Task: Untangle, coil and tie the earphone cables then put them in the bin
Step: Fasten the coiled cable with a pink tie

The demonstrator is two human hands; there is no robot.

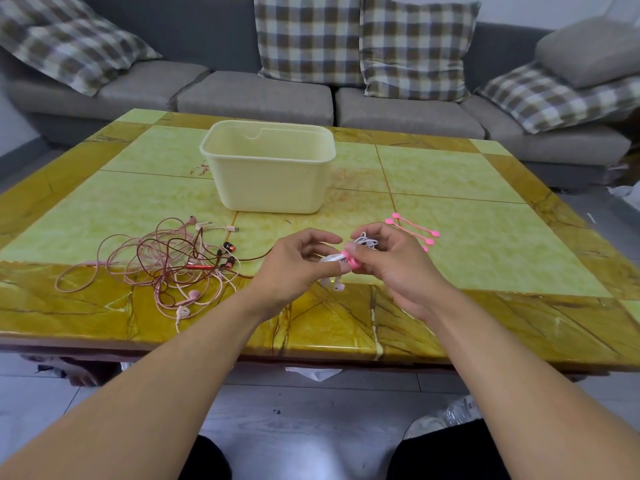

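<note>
Though hands (301,261) hide it, coil (363,242) unclear.

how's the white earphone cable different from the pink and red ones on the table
The white cable is bunched into a small coil, held by the left hand and right hand with a pink tie on it. The pink and red cables lie loose and tangled on the table, untied. Both have earbuds.

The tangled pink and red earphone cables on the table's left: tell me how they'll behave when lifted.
The tangled cables look thin and floppy, so they would likely sag and dangle. Their loops cross many times, so lifting one strand would probably drag the whole heap. The earbuds at the ends may swing and snag. They seem light for their spread.
</note>
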